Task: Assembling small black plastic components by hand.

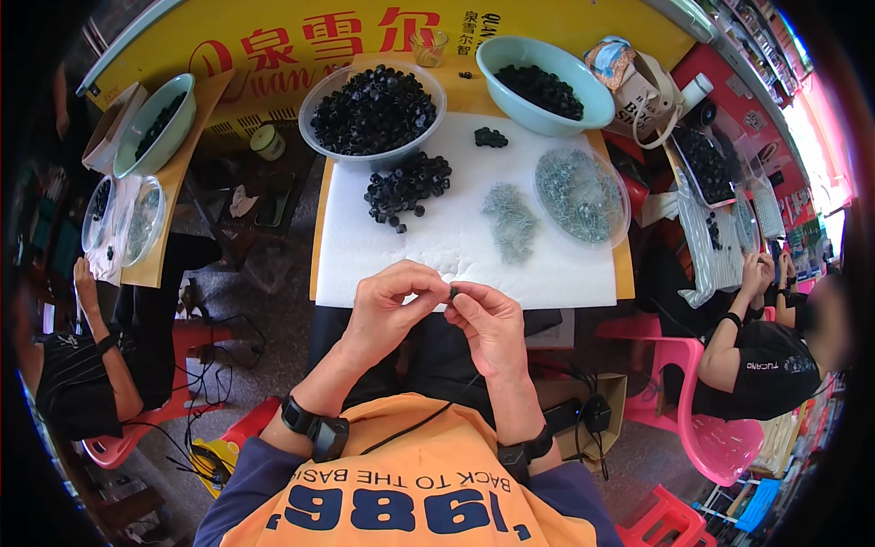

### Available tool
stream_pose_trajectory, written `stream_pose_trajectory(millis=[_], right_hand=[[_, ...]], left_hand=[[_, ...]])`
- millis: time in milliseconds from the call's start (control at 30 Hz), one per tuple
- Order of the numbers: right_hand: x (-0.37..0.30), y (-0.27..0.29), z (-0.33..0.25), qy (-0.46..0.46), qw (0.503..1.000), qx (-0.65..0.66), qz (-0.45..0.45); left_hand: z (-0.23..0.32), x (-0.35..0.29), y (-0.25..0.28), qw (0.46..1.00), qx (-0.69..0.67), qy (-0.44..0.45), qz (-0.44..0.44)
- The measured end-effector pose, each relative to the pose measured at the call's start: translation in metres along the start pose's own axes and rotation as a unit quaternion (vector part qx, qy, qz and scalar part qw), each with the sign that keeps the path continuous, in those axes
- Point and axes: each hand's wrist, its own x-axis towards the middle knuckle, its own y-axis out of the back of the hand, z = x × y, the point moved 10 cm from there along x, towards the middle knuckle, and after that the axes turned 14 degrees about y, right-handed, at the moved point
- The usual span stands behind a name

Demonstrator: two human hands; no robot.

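Note:
Both of my hands meet just past the near edge of a white foam sheet. Between the thumb and finger of my right hand is a small black part, mostly covered by the fingertips. My left hand is pinched closed against it; whatever lies between its fingers is hidden. Farther off on the sheet lie a heap of short black cylindrical parts, a smaller black cluster, and a pile of thin silvery metal pieces. More such metal pieces fill a clear round dish.
A clear tub of black parts and a pale green basin stand at the back. A yellow printed panel rises behind them. Seated co-workers work at both sides; a pink chair stands at right.

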Motion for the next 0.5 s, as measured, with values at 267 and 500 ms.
stream_pose_trajectory(millis=[267,500], right_hand=[[0.007,-0.014,-0.019,0.095,0.981,-0.169,-0.028],[0.007,-0.03,-0.042,0.152,0.907,-0.386,-0.067]], left_hand=[[-0.039,0.011,0.003,0.979,-0.168,0.103,-0.04],[-0.094,0.003,-0.004,0.842,-0.458,0.278,-0.062]])
